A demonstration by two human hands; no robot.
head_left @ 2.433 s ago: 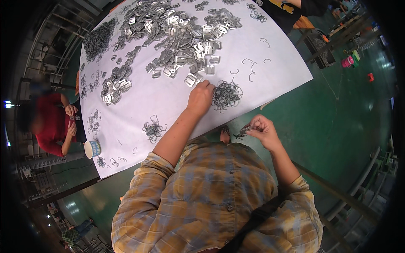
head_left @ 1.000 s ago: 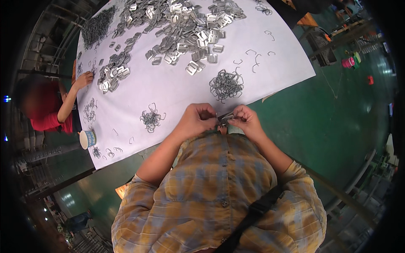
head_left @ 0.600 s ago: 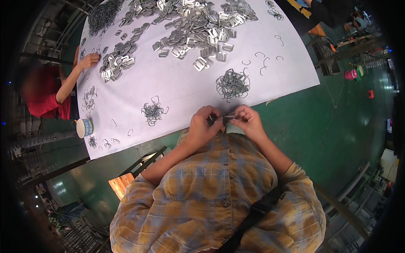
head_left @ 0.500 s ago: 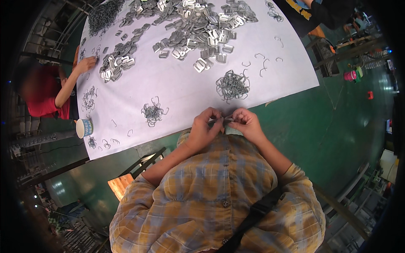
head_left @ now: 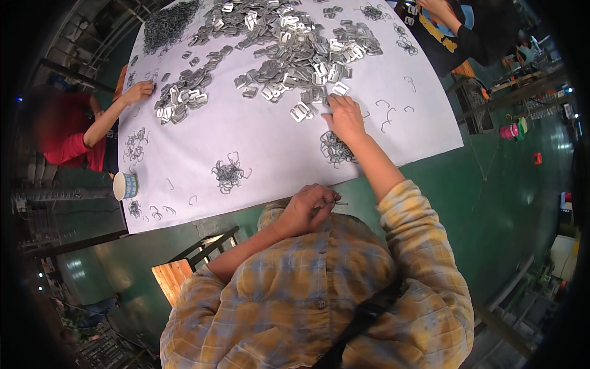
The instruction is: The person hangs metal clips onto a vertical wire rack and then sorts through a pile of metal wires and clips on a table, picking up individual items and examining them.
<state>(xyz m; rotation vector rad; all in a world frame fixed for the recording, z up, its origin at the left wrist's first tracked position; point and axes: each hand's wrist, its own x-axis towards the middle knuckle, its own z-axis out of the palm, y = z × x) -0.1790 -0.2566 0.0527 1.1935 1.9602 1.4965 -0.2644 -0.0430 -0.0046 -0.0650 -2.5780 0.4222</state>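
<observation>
My left hand (head_left: 309,208) is closed near the table's front edge, in front of my shirt. A small thin metal piece (head_left: 341,203) sticks out from its fingertips; its exact kind is hard to make out. Stretched forward over the white tabletop (head_left: 276,147), my right hand (head_left: 346,118) has its fingers apart at the near edge of the pile of flat silver metal buckles (head_left: 301,58). Its fingertips are at the outlying buckles. Beneath that wrist lies a heap of bent wire hooks (head_left: 335,147), partly covered by my arm.
Another heap of wire hooks (head_left: 229,175) lies to the left, and a paper cup (head_left: 126,186) stands at the left edge. A co-worker in red (head_left: 77,132) reaches in from the left. A second person's arm (head_left: 439,12) shows at the far right. A wooden stool (head_left: 175,277) is beside me.
My right hand has left my left hand and moved forward to the buckle pile. My left hand has stayed near the table edge, keeping hold of a metal piece.
</observation>
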